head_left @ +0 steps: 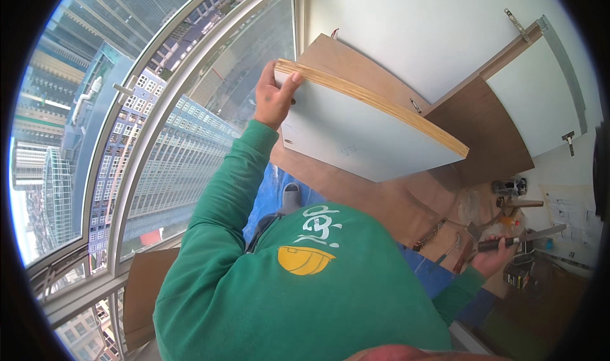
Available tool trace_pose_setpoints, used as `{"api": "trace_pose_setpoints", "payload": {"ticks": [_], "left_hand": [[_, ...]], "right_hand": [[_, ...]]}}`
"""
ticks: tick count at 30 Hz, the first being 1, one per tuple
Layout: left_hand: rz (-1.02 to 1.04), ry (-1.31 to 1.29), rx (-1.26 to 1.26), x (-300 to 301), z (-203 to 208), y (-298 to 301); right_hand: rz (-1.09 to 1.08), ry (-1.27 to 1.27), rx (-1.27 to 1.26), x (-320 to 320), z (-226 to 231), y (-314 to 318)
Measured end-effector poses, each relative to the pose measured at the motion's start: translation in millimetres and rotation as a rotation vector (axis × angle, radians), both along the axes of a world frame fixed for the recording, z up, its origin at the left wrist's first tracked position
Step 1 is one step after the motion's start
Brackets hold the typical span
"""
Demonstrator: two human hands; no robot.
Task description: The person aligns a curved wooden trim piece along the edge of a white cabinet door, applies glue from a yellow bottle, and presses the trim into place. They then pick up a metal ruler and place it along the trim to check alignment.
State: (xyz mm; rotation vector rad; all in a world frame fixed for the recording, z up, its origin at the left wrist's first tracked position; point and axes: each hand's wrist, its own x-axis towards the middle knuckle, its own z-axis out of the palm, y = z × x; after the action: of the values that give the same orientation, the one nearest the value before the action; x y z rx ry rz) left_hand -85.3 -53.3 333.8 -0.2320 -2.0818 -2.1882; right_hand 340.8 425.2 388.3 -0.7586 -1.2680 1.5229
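From where I stand, the white-faced plywood panel with a raw, layered yellow edge (356, 129) is tilted up in front of the person, beside the large curved-looking window (216, 94) and over the brown wooden boards (318, 168); whether its lower edge rests on anything I cannot tell. I'd judge it stiff and fairly heavy for one hand, likely to swing or twist from a single corner; the smooth white face may be slippery, while the bare edge should give better grip; its corners look the parts likeliest to chip. Two holds well apart on opposite edges would suit it best.

The bare left hand at the end of a green sleeve (273, 100) is clamped on the panel's upper left corner, thumb by the layered edge, the other fingers wrapped round the end; just how far they reach behind is hidden. The bare right hand (497, 256), well apart from the panel, is closed round the black handle of a tool with a long, flat grey blade (539, 233); the blade points away to the right, touching nothing that I can make out.
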Motion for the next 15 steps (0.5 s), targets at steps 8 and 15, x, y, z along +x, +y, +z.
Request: {"api": "trace_pose_setpoints", "payload": {"ticks": [8, 15], "left_hand": [[-0.112, 0.159, -0.041, -1, 0, -4], [-0.115, 0.071, -0.164, -1, -12, -1]], "right_hand": [[0.494, -0.423, 0.443, -138, 124, -173], [0.946, -0.702, 1.235, -253, 119, -288]]}}
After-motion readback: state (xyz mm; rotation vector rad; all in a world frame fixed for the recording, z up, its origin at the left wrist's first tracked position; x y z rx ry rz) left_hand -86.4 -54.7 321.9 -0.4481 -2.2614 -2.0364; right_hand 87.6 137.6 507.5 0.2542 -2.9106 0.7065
